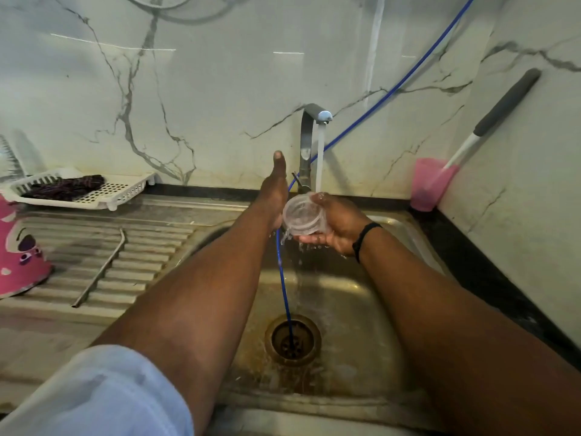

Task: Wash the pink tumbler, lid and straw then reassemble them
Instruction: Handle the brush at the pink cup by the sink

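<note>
The clear round lid [302, 215] is held on edge under the running tap, over the sink [393, 297]. My right hand [336, 226] grips it from the right, fingers curled beneath it. My left hand [274, 190] has straight fingers pointing up and its palm pressed against the lid's left side. The pink tumbler [19, 256] stands upside down on the draining board at the far left, partly out of frame. The metal straw [100, 265] lies on the board's ridges to the right of the tumbler.
Water pours from the tap [309, 133]. A blue tube [284, 284] runs from the wall down into the drain [292, 339]. A white rack [103, 191] with a dark cloth sits back left. A pink cup [432, 184] holding a brush stands back right.
</note>
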